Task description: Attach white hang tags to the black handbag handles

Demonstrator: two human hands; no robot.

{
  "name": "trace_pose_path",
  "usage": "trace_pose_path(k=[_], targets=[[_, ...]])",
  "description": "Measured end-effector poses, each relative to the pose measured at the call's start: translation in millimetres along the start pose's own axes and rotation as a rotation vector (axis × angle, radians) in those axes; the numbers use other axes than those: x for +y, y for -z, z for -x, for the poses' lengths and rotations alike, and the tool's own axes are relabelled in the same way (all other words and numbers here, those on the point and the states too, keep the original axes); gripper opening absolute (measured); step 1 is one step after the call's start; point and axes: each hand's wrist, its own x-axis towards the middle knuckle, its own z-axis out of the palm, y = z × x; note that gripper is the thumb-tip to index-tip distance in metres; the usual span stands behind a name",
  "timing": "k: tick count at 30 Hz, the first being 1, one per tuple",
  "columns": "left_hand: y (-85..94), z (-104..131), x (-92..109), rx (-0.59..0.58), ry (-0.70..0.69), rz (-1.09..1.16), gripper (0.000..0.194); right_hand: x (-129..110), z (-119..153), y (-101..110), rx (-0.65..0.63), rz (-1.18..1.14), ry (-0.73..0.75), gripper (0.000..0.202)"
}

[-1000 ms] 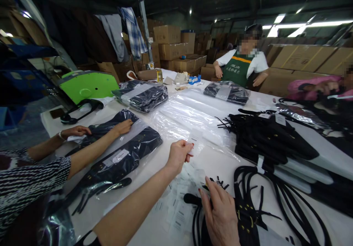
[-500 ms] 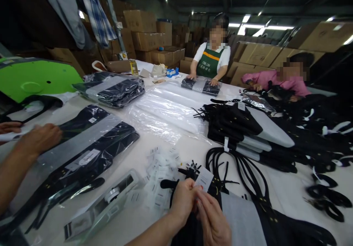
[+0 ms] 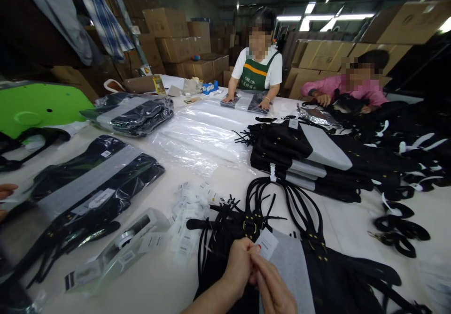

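Observation:
At the lower middle, my left hand and my right hand meet with their fingers pinched together. A white printed tag sticks up from between their fingertips. Under and around them lies a black bag with straps, brass-coloured buckles and a grey sheet across it. Loose white labels are heaped to the left of my hands, beside a tape dispenser.
Black bags are stacked at the right. Clear plastic sleeves cover the table's middle. Bagged items lie left, near another person's fingers. Across the table, a person in a green apron presses a package; another wears pink.
The view has shifted slightly, bringing more of the black bag into sight. The neighbouring person's hand at the left has moved mostly out of frame. My hands still pinch the tag.

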Motion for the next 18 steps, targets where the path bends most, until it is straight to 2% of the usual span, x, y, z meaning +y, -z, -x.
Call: trace_pose_path(k=[4,7,10,12,14,16,18], targets=[[-8.8,-2,-10,0.072,-0.067,-0.088,0.018,8,5,5,0.013,0.144,0.083,0.043],[-12.7,1,-22,0.024,-0.114,-0.126,0.019,9,7,7,-0.01,0.221,0.167,0.039],[-10.1,3,-22,-0.011,-0.201,-0.265,0.026,12,7,12,0.028,0.211,0.138,0.035],[-2.6,-1,-11,0.107,-0.356,-0.477,0.028,17,6,19,0.018,0.219,0.109,0.034],[7.9,-11,6,0.283,-0.451,-0.689,0.027,24,4,27,-0.034,0.295,0.081,0.032],[17.9,-26,24,0.369,-0.385,-0.829,0.027,28,-1,36,-0.092,0.439,0.011,0.029],[24.3,-41,37,0.328,-0.253,-0.874,0.024,28,-9,43,-0.2,0.594,-0.112,0.028]])
